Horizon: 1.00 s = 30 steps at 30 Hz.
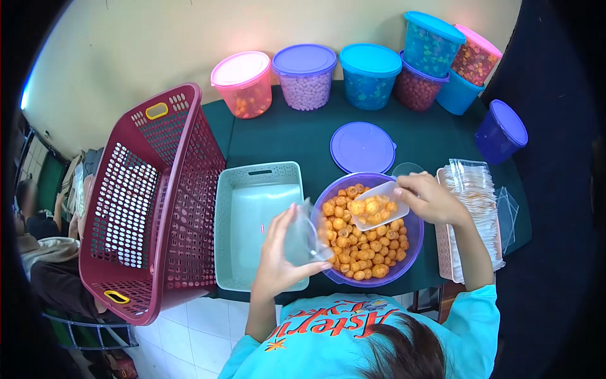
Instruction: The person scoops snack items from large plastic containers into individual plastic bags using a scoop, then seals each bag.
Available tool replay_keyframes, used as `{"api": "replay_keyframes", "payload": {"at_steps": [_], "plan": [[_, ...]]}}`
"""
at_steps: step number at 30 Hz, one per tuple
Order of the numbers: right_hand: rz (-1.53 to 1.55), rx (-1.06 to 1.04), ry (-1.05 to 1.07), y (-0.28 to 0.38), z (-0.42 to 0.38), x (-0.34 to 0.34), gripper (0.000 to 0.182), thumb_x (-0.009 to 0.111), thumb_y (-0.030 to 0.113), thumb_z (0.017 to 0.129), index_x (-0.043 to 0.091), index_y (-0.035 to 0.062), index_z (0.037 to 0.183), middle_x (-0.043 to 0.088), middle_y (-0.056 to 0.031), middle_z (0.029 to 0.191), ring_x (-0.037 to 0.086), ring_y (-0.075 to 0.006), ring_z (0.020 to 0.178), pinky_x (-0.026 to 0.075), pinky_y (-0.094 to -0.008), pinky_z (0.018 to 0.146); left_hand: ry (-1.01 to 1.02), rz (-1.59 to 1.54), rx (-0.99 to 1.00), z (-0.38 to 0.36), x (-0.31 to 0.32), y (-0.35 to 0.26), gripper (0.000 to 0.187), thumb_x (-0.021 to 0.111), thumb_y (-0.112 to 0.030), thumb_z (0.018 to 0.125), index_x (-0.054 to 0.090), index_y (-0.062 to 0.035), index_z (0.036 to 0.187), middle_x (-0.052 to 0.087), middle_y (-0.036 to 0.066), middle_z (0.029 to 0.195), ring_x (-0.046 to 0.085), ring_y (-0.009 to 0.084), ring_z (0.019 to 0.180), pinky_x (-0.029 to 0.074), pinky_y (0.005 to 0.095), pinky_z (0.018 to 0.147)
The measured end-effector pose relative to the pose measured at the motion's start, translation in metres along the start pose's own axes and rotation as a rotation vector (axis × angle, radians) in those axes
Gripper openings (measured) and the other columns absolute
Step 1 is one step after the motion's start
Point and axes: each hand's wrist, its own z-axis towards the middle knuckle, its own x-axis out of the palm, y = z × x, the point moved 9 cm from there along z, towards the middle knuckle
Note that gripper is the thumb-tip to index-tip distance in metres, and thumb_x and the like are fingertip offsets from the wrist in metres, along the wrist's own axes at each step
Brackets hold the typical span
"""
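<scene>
My left hand [275, 262] holds a see-through plastic bag [302, 239] by its sides, with the mouth spread toward the tub. In my right hand [430, 199] is a white scoop [400, 215] loaded with round orange snack puffs [374, 207]. The scoop hangs tilted over a purple tub [415, 252], its lip pointing left at the bag. More orange puffs [366, 252] fill the tub below. The bag overlaps the tub's left rim in this view. Behind the tub lies a round purple lid [362, 146].
To the left stand a pale green basket [222, 234] and a large maroon laundry basket [184, 208]. Stacked plastic bags [475, 215] fill a pink tray [444, 252] at right. Several lidded tubs line the back, including a pink tub [243, 95]. Another person [47, 249] sits far left.
</scene>
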Motion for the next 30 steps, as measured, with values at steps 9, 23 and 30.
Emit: {"api": "replay_keyframes", "payload": {"at_steps": [9, 23, 30], "plan": [[-0.653, -0.142, -0.021, 0.077, 0.004, -0.01, 0.013, 0.05, 0.012, 0.073, 0.054, 0.0013, 0.066, 0.054, -0.0127, 0.063, 0.052, -0.0241, 0.067, 0.033, -0.0342, 0.069, 0.014, 0.175, 0.038, 0.013, 0.041, -0.02, 0.087, 0.082, -0.022, 0.046, 0.039, -0.0008, 0.119, 0.044, 0.016, 0.111, 0.045, 0.0298, 0.102, 0.04, 0.0386, 0.085], [-0.8, -0.114, -0.237, 0.101, -0.008, -0.038, 0.007, 0.052, 0.009, 0.071, 0.052, 0.003, 0.067, 0.052, -0.0086, 0.064, 0.048, -0.0217, 0.068, 0.032, -0.0333, 0.069, -0.07, -0.168, -0.027, 0.002, 0.025, 0.015, 0.089, 0.082, -0.021, 0.049, 0.034, -0.0004, 0.122, 0.042, 0.018, 0.118, 0.045, 0.0287, 0.107, 0.037, 0.0394, 0.091], [-0.903, 0.035, -0.192, 0.023, -0.002, -0.004, 0.012, 0.054, 0.004, 0.061, 0.052, 0.0025, 0.072, 0.055, -0.0091, 0.073, 0.05, -0.0211, 0.076, 0.033, -0.0332, 0.074, -0.217, -1.204, -0.196, -0.016, -0.023, 0.058, 0.097, 0.038, -0.074, 0.068, 0.024, 0.002, 0.127, 0.034, 0.025, 0.125, 0.042, 0.0369, 0.109, 0.034, 0.0552, 0.088]]}}
